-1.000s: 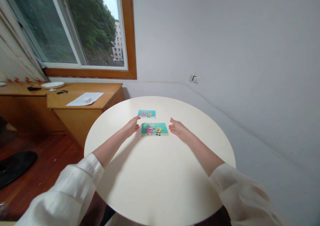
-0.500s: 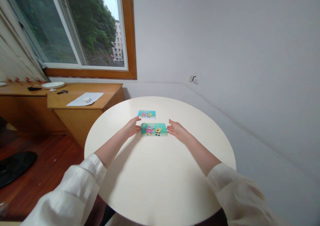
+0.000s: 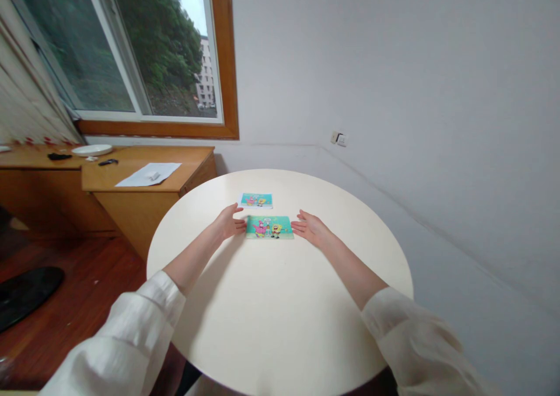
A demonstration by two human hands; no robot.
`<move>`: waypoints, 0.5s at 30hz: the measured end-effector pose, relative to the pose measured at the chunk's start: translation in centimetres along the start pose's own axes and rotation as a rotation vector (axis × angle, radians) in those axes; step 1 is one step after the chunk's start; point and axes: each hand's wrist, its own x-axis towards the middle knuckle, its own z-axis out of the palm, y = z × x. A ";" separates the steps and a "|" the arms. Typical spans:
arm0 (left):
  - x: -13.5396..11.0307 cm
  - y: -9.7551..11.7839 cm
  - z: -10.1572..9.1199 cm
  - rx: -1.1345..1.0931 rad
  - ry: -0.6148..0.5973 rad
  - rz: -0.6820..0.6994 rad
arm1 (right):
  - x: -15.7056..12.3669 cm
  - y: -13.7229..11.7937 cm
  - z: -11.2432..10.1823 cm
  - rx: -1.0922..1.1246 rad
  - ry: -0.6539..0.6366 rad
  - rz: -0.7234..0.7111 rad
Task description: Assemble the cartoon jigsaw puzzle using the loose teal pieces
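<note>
A rectangular teal cartoon picture (image 3: 269, 228), with pink and yellow figures on it, lies flat on the round cream table (image 3: 280, 302). At its left edge is my left hand (image 3: 227, 222), fingers stretched towards it and thumb raised apart. My right hand (image 3: 310, 228) faces it from the opposite edge, its fingers also extended and its thumb up. Fingertips of both hands are at the picture's short sides; whether they touch it I cannot tell. Behind, a smaller card (image 3: 256, 200) with a similar print lies close to my left thumb.
To the left stands a wooden desk (image 3: 131, 203) bearing a paper sheet (image 3: 149, 175), a white plate (image 3: 93, 150) and small dark items. A window (image 3: 166, 52) is above it. The white wall (image 3: 394, 63) has a socket (image 3: 341, 140).
Both thumbs have lifted slightly farther from the picture, the left hand shifting a touch to the left. The picture and the smaller card stay in place on the table.
</note>
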 end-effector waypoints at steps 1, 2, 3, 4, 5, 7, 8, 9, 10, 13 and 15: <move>0.0 0.0 0.0 -0.005 0.000 -0.003 | 0.0 0.0 0.0 0.008 0.001 0.004; 0.0 0.0 0.0 -0.009 0.000 -0.008 | 0.1 0.0 0.0 0.016 0.002 0.008; -0.1 0.0 0.0 -0.012 0.001 -0.013 | 0.1 0.0 0.0 0.025 0.003 0.012; -0.1 0.0 0.0 -0.013 0.002 -0.017 | 0.1 -0.1 -0.1 0.033 0.004 0.017; -0.2 0.0 0.1 -0.014 0.003 -0.022 | 0.1 -0.1 -0.1 0.040 0.005 0.021; -0.3 0.0 0.1 -0.014 0.000 -0.030 | 0.1 -0.1 -0.1 0.049 0.003 0.023; -0.3 0.0 0.1 -0.014 -0.003 -0.032 | 0.0 -0.1 -0.1 0.050 0.003 0.023; -0.3 0.0 0.1 -0.016 -0.009 -0.032 | 0.0 -0.1 -0.1 0.050 0.003 0.022; -0.3 0.0 0.1 -0.019 -0.013 -0.033 | 0.0 -0.1 -0.1 0.050 0.004 0.020; -0.1 0.0 -0.1 -0.036 -0.031 -0.036 | -0.1 -0.1 0.0 0.053 0.004 0.027; 0.0 0.0 -0.3 -0.042 -0.039 -0.037 | -0.1 -0.2 0.0 0.056 0.003 0.031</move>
